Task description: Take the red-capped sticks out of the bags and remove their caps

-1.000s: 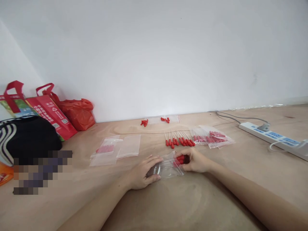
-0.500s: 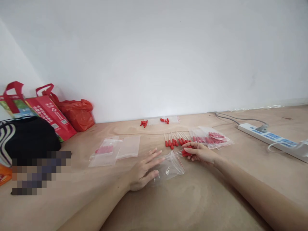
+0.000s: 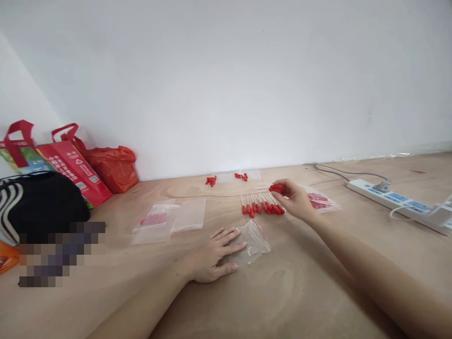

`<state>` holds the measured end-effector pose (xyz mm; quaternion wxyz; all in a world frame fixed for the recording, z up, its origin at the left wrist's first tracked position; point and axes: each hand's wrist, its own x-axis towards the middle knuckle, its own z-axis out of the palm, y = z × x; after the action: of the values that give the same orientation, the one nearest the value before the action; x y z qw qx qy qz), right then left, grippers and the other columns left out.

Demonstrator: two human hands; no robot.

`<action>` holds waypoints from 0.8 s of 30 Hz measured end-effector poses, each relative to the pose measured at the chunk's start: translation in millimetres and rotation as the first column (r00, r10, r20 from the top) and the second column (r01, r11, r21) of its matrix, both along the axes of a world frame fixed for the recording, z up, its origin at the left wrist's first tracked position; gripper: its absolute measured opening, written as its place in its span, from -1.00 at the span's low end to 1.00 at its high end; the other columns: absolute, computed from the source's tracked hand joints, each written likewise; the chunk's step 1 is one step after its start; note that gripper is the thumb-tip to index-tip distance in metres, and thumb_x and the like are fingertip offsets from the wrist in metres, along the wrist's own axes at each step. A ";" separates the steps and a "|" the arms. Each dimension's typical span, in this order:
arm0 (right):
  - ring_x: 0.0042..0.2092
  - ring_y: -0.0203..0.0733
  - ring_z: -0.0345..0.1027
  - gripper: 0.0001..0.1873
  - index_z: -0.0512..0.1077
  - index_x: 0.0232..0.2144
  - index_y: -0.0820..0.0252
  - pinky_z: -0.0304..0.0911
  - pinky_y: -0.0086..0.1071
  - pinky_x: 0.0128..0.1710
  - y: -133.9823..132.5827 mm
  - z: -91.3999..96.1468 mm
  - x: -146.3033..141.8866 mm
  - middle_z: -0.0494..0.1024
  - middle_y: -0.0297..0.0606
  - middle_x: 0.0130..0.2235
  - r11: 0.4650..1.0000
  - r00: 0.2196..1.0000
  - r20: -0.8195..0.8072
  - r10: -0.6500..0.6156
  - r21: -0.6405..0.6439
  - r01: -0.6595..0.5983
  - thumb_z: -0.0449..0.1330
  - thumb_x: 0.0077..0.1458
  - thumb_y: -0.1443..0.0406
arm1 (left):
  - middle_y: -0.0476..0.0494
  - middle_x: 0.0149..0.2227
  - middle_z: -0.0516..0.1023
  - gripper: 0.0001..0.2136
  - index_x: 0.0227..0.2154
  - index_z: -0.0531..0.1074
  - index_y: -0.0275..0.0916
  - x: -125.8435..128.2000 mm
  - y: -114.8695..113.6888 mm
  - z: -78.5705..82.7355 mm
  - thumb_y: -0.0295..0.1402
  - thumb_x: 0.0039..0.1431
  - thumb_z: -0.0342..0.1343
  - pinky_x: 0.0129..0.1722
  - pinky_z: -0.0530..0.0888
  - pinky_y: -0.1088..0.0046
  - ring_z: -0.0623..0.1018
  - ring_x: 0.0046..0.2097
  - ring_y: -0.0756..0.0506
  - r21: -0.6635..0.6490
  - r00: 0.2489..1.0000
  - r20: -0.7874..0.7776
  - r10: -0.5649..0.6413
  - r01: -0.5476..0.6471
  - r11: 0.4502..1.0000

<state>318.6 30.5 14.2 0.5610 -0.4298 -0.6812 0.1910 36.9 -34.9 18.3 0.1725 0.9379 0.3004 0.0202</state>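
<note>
My left hand (image 3: 212, 256) lies flat with spread fingers on an empty clear zip bag (image 3: 254, 241) on the wooden surface. My right hand (image 3: 294, 197) is closed around a small bunch of red-tipped droppers (image 3: 276, 188), held above the far end of a row of loose red-tipped droppers (image 3: 262, 206). Just right of that hand lies a pile of filled zip bags (image 3: 323, 200) with red tips showing through.
Two flat zip bags (image 3: 169, 219) lie to the left, one with red pieces inside. Small red caps (image 3: 212, 180) sit by the wall. Red bags (image 3: 88, 165) and a black bag (image 3: 42, 197) stand at left. A white power strip (image 3: 395, 200) with cable lies at right.
My right hand drew the red-tipped droppers out of the clear bag and carried them up and away toward the row. My left hand opened and stayed flat on the emptied bag.
</note>
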 end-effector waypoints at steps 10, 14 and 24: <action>-0.12 -0.19 0.28 -0.71 0.37 -0.16 0.17 0.14 -0.36 -0.15 15.9 -21.8 -35.4 0.44 -0.17 -0.16 0.996 0.703 0.709 -0.057 0.089 -0.009 -0.03 0.07 0.38 | -0.10 0.21 0.02 -0.53 0.10 0.10 0.03 -4.6 -4.4 -4.5 -0.08 0.11 -0.07 0.12 0.02 0.03 0.07 0.19 -0.25 0.041 0.995 0.036 0.089 -0.091 0.995; -0.08 -0.13 0.24 -0.69 0.34 -0.09 0.09 0.05 -0.28 -0.13 10.5 -18.4 -36.0 0.43 -0.18 -0.11 0.998 0.581 0.811 -0.062 0.069 0.010 0.00 0.10 0.28 | -0.15 0.13 0.19 -0.51 0.04 0.23 -0.02 -1.7 -5.9 -2.3 -0.04 0.03 0.00 0.06 0.12 0.06 0.19 0.11 -0.26 0.087 0.986 0.079 0.148 -0.155 0.984; -0.13 -0.15 0.22 -0.74 0.43 -0.25 0.10 0.00 -0.28 -0.15 -1.5 -14.4 -38.2 0.46 -0.23 -0.21 0.999 0.689 0.723 -0.042 0.013 0.047 0.02 0.01 0.34 | -0.17 -0.01 0.34 -0.70 -0.13 0.38 -0.14 -1.3 -3.2 -6.5 -0.17 0.12 -0.06 0.01 0.26 0.20 0.32 0.02 -0.17 0.097 0.939 0.251 0.234 -0.265 0.959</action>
<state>280.5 28.9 -0.2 0.2506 -0.4885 -0.8358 -0.0048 35.7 -38.2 11.9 0.1420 0.8921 0.3923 0.1733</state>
